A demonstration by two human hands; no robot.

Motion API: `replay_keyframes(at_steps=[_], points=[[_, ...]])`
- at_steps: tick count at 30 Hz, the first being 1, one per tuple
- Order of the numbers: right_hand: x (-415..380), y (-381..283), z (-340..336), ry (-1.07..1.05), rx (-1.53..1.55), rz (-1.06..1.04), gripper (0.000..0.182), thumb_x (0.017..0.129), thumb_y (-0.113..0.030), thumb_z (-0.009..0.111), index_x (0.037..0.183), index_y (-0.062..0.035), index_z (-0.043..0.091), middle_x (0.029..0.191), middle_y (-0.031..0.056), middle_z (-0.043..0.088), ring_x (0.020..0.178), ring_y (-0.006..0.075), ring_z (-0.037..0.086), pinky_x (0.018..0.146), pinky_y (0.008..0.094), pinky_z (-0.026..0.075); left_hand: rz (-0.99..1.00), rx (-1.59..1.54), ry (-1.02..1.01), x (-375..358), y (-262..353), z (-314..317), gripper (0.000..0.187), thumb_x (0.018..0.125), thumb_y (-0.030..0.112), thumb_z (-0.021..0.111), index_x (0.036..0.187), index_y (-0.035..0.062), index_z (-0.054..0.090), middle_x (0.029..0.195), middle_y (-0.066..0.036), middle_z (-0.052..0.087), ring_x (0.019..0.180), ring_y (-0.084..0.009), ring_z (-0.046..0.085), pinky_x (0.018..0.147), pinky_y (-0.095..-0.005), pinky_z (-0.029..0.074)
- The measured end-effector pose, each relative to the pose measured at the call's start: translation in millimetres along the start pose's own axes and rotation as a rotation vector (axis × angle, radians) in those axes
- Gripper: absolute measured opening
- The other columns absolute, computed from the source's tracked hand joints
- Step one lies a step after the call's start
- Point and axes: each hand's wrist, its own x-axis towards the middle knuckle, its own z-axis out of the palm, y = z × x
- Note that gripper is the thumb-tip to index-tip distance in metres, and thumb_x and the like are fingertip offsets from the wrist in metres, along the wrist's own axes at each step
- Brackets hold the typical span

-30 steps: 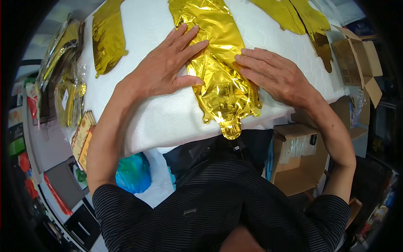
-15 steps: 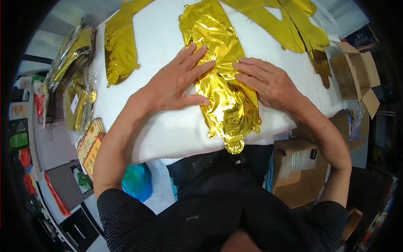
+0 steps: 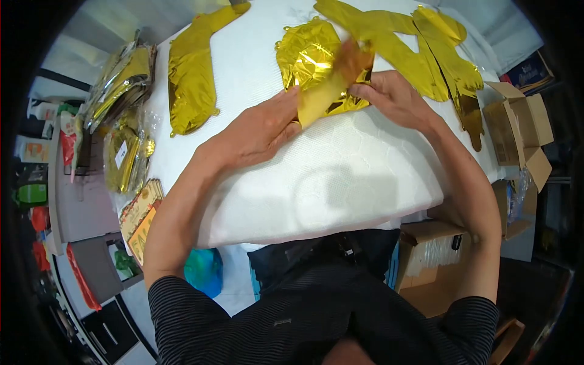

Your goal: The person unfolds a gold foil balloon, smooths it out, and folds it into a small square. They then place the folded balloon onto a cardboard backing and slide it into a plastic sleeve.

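Gold foil (image 3: 310,58) newly bent upward, both hands (image 3: 261,131) (image 3: 398,100) gripping it; clear plastic (image 3: 435,253) in carton (image 3: 426,297).

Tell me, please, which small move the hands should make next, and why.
I would perhaps press the raised flap of the gold foil piece down: it does not lie flat yet, and the left hand and right hand are at the piece's two sides.

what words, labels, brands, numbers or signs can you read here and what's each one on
Nothing reads clearly enough to quote.
Orange card, lower left: large letters, too blurred to read surely.
Dark box, upper right: pale lettering, too blurred.
White label on the plastic-wrapped pack: too small.
Small tag on the black shirt: too small.
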Motion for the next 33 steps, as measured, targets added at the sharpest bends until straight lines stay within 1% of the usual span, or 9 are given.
replay_keyframes(at_steps=[1,6,9,11,14,17,24,29,33], points=[[10,11,-1,-0.036,0.038,0.047,0.046,0.103,-0.039,0.064,0.08,0.001,0.065,0.06,-0.0009,0.043,0.057,0.0079,0.051,0.058,0.0331,0.05,-0.044,-0.073,-0.06,2,0,-5,0.042,0.108,0.025,0.047,0.145,0.0038,0.047,0.159,-0.025,0.039,0.148,-0.0388,0.038,0.12,-0.045,0.036],[38,21,-2,-0.064,0.176,0.119,0.049,0.104,-0.044,0.063,0.077,-0.0036,0.063,0.067,-0.0029,0.052,0.061,0.0058,0.053,0.057,0.0267,0.054,-0.25,-0.287,-0.154,6,12,-28,0.039,0.105,0.025,0.054,0.134,-0.0002,0.047,0.146,-0.028,0.052,0.131,-0.0435,0.054,0.108,-0.0465,0.046],[42,13,-3,-0.088,0.207,0.189,0.049,0.103,-0.044,0.062,0.078,-0.0022,0.065,0.066,-0.0009,0.057,0.059,0.0076,0.057,0.055,0.0268,0.053,-0.309,-0.406,0.072,7,2,-11,0.057,0.098,0.027,0.069,0.141,0.0004,0.042,0.127,-0.025,0.067,0.116,-0.0411,0.065,0.103,-0.0448,0.05],[45,15,0,-0.108,0.221,0.214,0.048,0.103,-0.043,0.062,0.08,-0.0014,0.067,0.066,0.0014,0.061,0.056,0.0095,0.06,0.053,0.0263,0.053,-0.362,-0.635,0.313,12,1,-3,0.07,0.089,0.025,0.08,0.143,-0.0025,0.044,0.106,-0.019,0.076,0.099,-0.0305,0.073,0.094,-0.0375,0.054],[46,14,-2,-0.108,0.193,0.214,0.048,0.104,-0.042,0.061,0.08,-0.001,0.067,0.065,0.0021,0.062,0.053,0.0096,0.06,0.052,0.0257,0.052,-0.6,-0.74,0.339,20,2,-4,0.075,0.086,0.023,0.083,0.145,-0.0057,0.046,0.094,-0.013,0.078,0.089,-0.018,0.074,0.086,-0.0314,0.055],[46,11,-2,-0.099,0.206,0.231,0.048,0.104,-0.042,0.061,0.079,-0.0005,0.066,0.064,0.0025,0.062,0.052,0.0096,0.059,0.05,0.0254,0.052,-0.689,-0.666,0.347,26,7,-6,0.07,0.087,0.023,0.082,0.141,-0.0084,0.05,0.087,-0.01,0.077,0.081,-0.0136,0.072,0.08,-0.0292,0.056],[48,5,-4,-0.123,0.193,0.282,0.047,0.104,-0.041,0.061,0.078,-0.0015,0.064,0.065,0.003,0.062,0.052,0.0106,0.06,0.051,0.0259,0.053,-0.699,-0.633,0.442,30,13,-2,0.081,0.087,0.021,0.083,0.149,-0.0078,0.039,0.086,-0.008,0.076,0.08,-0.0125,0.071,0.079,-0.0285,0.056],[52,8,-2,-0.112,0.195,0.331,0.045,0.104,-0.041,0.06,0.081,-0.0027,0.064,0.066,0.0029,0.063,0.054,0.0108,0.061,0.053,0.0263,0.054,-0.584,-0.835,0.472,20,13,8,0.094,0.086,0.015,0.085,0.156,-0.0056,0.026,0.086,-0.005,0.07,0.085,-0.0121,0.069,0.088,-0.0283,0.055],[51,14,1,-0.095,0.208,0.315,0.046,0.104,-0.042,0.06,0.081,-0.0027,0.065,0.066,0.0027,0.063,0.054,0.0105,0.061,0.053,0.0262,0.054,-0.517,-0.846,0.502,18,17,8,0.088,0.087,0.012,0.082,0.156,-0.0042,0.029,0.083,-0.003,0.068,0.086,-0.0107,0.068,0.093,-0.0286,0.054]])
